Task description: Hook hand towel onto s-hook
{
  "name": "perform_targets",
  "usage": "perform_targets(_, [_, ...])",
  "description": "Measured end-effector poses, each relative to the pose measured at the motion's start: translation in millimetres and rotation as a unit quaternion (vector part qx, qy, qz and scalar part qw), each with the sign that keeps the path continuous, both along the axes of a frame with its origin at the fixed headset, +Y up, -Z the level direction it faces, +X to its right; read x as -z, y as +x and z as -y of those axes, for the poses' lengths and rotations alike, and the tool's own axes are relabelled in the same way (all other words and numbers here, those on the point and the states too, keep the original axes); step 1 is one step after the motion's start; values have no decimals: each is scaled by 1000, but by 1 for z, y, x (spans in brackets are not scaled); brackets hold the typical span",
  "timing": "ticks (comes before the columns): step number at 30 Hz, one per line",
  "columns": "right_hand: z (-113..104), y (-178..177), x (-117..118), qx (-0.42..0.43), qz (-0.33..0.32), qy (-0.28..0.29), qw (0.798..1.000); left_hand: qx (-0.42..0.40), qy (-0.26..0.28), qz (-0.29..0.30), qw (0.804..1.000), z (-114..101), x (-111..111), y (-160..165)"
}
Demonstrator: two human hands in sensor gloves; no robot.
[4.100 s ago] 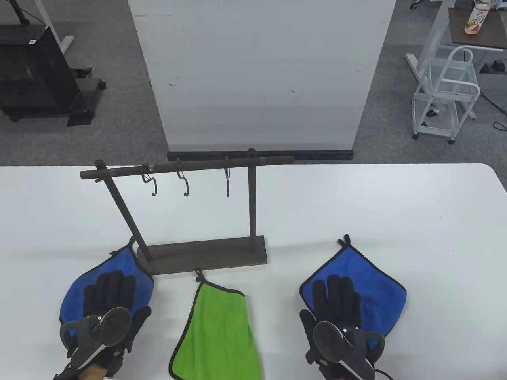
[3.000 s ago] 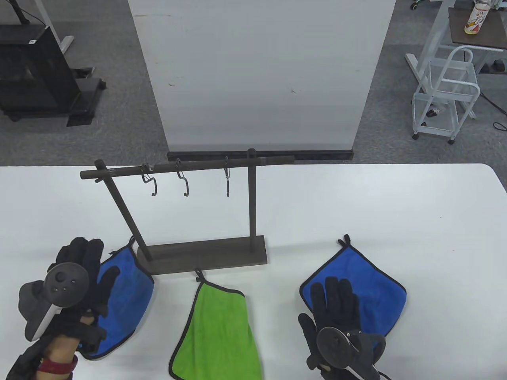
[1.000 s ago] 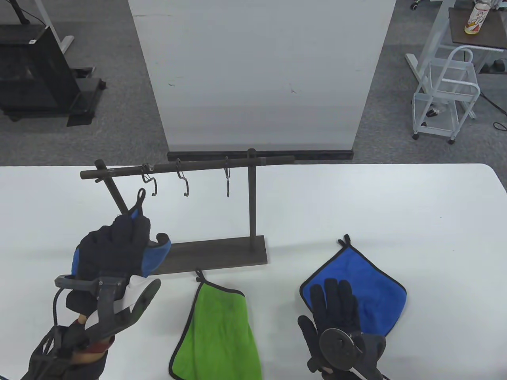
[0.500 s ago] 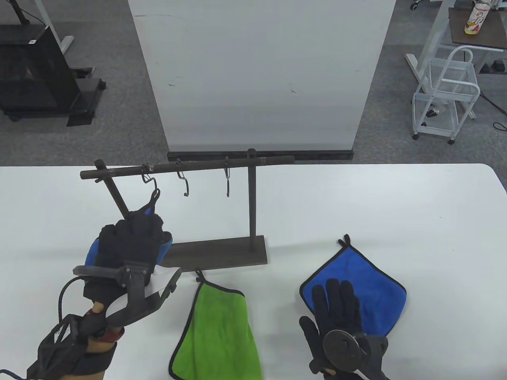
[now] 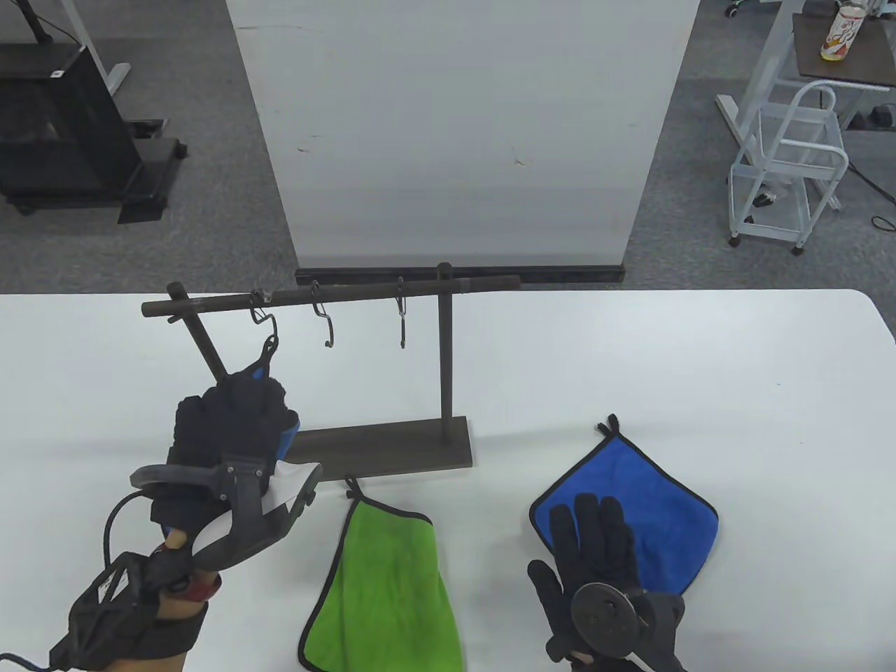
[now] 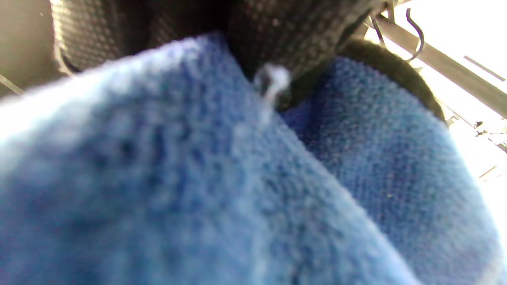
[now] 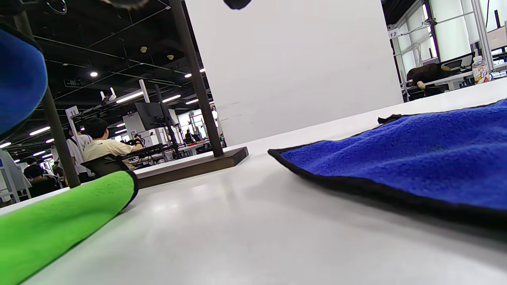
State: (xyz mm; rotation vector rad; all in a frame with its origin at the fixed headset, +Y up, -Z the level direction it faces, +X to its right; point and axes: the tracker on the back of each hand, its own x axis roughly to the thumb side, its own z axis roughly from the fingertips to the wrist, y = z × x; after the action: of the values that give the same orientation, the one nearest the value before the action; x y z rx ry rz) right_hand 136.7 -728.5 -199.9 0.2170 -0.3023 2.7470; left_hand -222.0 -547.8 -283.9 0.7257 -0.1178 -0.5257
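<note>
Raised off the table, left hand grips blue towel.

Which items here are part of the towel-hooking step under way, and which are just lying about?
In use:
- left hand gripping a blue towel
- its hanging loop at the leftmost s-hook
- rack

Lying about:
- green towel
- second blue towel, right hand resting flat on it
- two free s-hooks
</note>
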Motion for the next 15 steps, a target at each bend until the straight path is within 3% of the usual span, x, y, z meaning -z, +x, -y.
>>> perform_targets(9, [0,1,-1,3,-1,2,1000,-24,-60,-11,998,19,13,-6])
perform_targets(15, [0,1,-2,3,-4,2,1000,-64,-103,1,993,28,7,-17])
